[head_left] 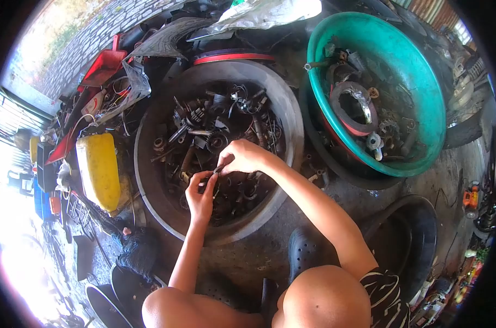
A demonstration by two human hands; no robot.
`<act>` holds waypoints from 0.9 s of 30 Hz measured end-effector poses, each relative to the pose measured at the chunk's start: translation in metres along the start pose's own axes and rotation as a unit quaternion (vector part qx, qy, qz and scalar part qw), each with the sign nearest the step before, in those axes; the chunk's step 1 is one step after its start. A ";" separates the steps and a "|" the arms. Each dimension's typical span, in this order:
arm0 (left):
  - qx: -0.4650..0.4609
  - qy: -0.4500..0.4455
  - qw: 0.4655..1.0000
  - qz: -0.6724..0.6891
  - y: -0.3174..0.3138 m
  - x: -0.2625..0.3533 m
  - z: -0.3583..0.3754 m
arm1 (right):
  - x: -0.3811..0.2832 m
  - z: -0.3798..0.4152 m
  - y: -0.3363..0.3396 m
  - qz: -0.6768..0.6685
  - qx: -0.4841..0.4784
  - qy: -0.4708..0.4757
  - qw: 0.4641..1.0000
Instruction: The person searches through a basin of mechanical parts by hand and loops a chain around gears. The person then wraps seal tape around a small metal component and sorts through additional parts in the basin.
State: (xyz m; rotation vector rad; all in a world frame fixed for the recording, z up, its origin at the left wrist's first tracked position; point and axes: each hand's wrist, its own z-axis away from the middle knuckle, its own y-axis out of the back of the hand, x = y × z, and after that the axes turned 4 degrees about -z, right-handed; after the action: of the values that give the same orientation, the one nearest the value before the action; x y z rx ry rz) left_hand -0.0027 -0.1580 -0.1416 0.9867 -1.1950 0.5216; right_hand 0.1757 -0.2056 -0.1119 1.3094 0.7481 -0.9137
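Note:
Over a wide grey basin (220, 236) full of greasy metal parts, my two hands meet fingertip to fingertip. My left hand (200, 191) pinches a small dark part (217, 170) from the left, its fingers closed. From the right, my right hand (241, 157) grips the same piece between thumb and fingers. The part is too small and dark for its kind to show. Below the hands lie gears, shafts, springs and other loose machine parts (201, 132), several of them half hidden by my fingers and wrists.
A green basin (431, 117) with a ring-shaped part (340, 113) and other pieces stands at right. A yellow jerrycan (99, 172) is left of the grey basin. Behind it sits a red dustpan (103, 68). A black tub (425, 229) lies near my right knee.

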 end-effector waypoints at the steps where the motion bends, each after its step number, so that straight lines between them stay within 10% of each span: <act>1: 0.000 0.000 1.000 -0.001 0.000 -0.003 0.000 | 0.001 0.000 -0.001 -0.001 0.000 0.000 1.000; 8: 0.025 -0.065 0.994 -0.081 -0.001 -0.001 -0.001 | 0.001 0.001 -0.004 0.090 -0.061 -0.062 0.992; 13: 0.034 -0.071 0.950 -0.303 -0.001 -0.015 0.007 | -0.005 -0.002 0.000 -0.010 0.251 -0.077 0.965; 15: 0.000 -0.042 0.938 -0.344 0.000 -0.019 0.008 | 0.001 -0.002 -0.002 0.185 0.467 0.003 0.865; 17: -0.009 -0.051 0.933 -0.357 0.000 -0.020 0.009 | 0.001 0.000 0.003 0.208 0.475 -0.014 0.855; 23: -0.088 -0.039 0.907 -0.410 0.000 -0.022 0.011 | 0.012 -0.002 -0.011 0.253 0.134 -0.115 0.951; 27: -0.089 -0.064 0.887 -0.448 0.001 -0.022 0.012 | 0.017 0.003 -0.018 0.323 0.092 -0.065 0.940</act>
State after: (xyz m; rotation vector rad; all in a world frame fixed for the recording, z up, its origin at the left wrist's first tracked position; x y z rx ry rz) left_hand -0.0172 -0.1646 -0.1611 1.2907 -0.7522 -0.3896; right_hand 0.1676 -0.2111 -0.1344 1.5099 0.0984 -0.5304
